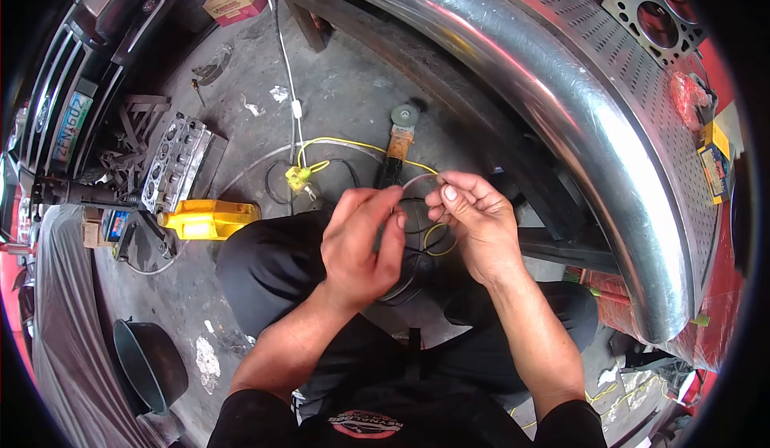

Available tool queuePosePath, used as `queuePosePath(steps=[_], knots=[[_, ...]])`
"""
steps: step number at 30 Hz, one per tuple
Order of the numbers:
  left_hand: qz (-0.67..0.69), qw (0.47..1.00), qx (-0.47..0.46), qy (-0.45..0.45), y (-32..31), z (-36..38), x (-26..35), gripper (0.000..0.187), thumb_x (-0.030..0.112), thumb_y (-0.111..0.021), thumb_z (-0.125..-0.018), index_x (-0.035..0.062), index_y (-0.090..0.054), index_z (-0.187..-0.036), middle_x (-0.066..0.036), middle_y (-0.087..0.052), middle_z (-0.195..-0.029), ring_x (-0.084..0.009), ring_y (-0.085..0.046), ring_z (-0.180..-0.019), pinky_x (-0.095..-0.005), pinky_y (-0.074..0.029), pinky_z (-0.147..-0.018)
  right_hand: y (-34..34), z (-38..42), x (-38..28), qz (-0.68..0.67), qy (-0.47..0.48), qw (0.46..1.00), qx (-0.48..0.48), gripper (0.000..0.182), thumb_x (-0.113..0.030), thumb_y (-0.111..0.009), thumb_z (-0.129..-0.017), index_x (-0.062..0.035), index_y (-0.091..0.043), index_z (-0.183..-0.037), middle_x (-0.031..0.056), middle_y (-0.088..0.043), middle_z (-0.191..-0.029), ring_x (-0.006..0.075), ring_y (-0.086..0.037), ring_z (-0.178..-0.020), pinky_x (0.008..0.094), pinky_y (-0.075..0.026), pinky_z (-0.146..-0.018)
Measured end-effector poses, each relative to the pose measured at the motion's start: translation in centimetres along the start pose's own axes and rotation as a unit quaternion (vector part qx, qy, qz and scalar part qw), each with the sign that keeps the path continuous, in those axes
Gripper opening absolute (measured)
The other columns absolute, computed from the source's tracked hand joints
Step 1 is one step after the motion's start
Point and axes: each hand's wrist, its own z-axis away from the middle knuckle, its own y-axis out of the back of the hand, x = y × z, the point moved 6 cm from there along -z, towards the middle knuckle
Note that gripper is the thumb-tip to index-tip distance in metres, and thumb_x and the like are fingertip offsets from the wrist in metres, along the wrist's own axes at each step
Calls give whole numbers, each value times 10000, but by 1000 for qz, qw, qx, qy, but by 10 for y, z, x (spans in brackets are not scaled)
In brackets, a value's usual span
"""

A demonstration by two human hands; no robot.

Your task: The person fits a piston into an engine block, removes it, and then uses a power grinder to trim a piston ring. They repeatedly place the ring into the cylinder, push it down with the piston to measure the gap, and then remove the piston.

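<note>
My right hand (pixel 480 222) pinches the end of a thin yellow cord (pixel 365 142) between thumb and fingers. Close to its left, my left hand (pixel 361 243) is curled with thumb and index finger near each other; what they hold, if anything, is hard to make out. A thin pale wire (pixel 415 179) arcs between the two hands. Beyond them on the floor lies an angle grinder (pixel 399 141) with an orange-brown head and a grey disc (pixel 405 115). The yellow cord runs left to a yellow plug or socket (pixel 299 178). Loops of dark cable partly show beneath my hands.
A large chrome tube (pixel 589 103) curves along the right, beside a perforated metal panel (pixel 561 15). On the left are a cylinder head (pixel 178 163), a yellow jug (pixel 210 220), a black bucket (pixel 150 365) and a car front (pixel 88 71). A white cable (pixel 285 55) crosses the floor.
</note>
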Motion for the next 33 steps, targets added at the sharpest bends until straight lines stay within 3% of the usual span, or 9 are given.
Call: queuePosePath(steps=[9,11,13,18,22,23,24,26,33], knots=[[-45,894,-156,418,-56,40,-193,279,237,-671,-940,22,-705,-1114,-196,-738,-960,-316,-729,-912,-394,-550,-800,28,1,12,260,59,958,103,163,-116,-703,-979,-3,-716,-1095,-8,-687,-846,45,-570,-752,215,-477,-725],[-156,942,-139,262,-91,43,-246,378,353,-655,-945,-17,-706,-1008,-253,-706,-887,-403,-705,-928,-483,-543,-845,23,1,22,279,25,955,97,161,-85,-657,-990,4,-697,-1119,-6,-671,-844,51,-567,-758,232,-487,-712],[-224,873,-314,298,-154,68,-334,459,406,-622,-942,-27,-686,-1080,-282,-701,-1015,-415,-690,-1010,-486,-535,-908,19,0,29,277,9,956,94,185,-68,-612,-1003,6,-674,-1160,10,-667,-856,63,-573,-752,239,-495,-701],[-191,818,-297,454,-238,103,-423,714,478,-657,-888,-44,-496,-1348,-268,-636,-1292,-422,-624,-1188,-453,-513,-1005,20,-1,33,309,-7,948,78,217,-42,-546,-1020,5,-661,-1198,38,-672,-911,70,-561,-702,234,-494,-660],[-182,779,-309,514,-272,125,-447,946,514,-748,-804,-26,-349,-1472,-247,-598,-1384,-406,-576,-1287,-428,-498,-1042,34,-11,45,385,-17,921,53,197,-16,-569,-1015,43,-682,-1165,67,-647,-1026,84,-574,-760,227,-495,-707],[-177,788,-309,502,-279,131,-453,947,513,-767,-781,-36,-388,-1454,-249,-612,-1363,-391,-592,-1271,-425,-503,-1033,39,-14,53,394,-18,917,57,202,-16,-584,-1007,45,-686,-1170,72,-646,-1034,87,-582,-770,226,-497,-715],[-175,796,-311,489,-289,143,-470,948,512,-785,-758,-46,-427,-1436,-251,-627,-1343,-375,-608,-1255,-423,-508,-1023,42,-17,57,408,-28,909,82,187,-64,-655,-957,12,-712,-1119,118,-710,-989,219,-694,-902,338,-543,-811],[-132,801,-304,498,-287,139,-473,895,496,-811,-726,-65,-521,-1359,-249,-667,-1270,-351,-650,-1192,-418,-522,-987,41,-25,67,426,-21,901,77,216,-100,-695,-936,17,-709,-1117,123,-707,-983,213,-692,-892,335,-539,-805],[100,783,-107,604,-173,81,-281,590,402,-810,-729,-89,-710,-1040,-220,-758,-970,-349,-738,-939,-409,-550,-827,84,-58,119,482,-116,863,100,766,-481,-768,-868,86,-584,-1349,214,-720,-1126,284,-703,-1020,341,-525,-928]])
